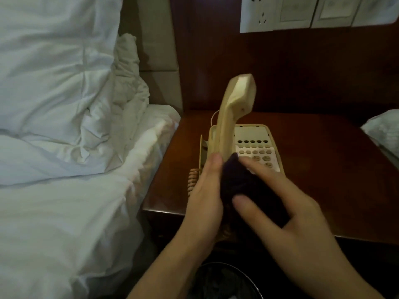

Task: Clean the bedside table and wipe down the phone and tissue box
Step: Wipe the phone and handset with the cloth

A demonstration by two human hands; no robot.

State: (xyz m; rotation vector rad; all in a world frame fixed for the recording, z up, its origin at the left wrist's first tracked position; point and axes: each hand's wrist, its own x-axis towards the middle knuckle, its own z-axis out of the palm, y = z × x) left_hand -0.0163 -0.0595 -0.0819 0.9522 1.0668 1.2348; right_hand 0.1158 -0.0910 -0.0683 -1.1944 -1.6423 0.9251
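A beige phone base (257,145) with a keypad sits on the dark wooden bedside table (323,160). Its handset (233,108) stands upright above the base, lifted off the cradle. My left hand (205,190) grips the handset's lower end. My right hand (287,203) holds a dark cloth (244,184) wrapped against that lower end. The coiled cord (192,179) hangs at the base's left side. No tissue box is in view.
A bed with white pillows and duvet (64,147) lies close on the left. White wall sockets and switches (302,11) sit above the table. More white bedding (384,132) shows at the right edge. A dark bin (226,281) stands below the table.
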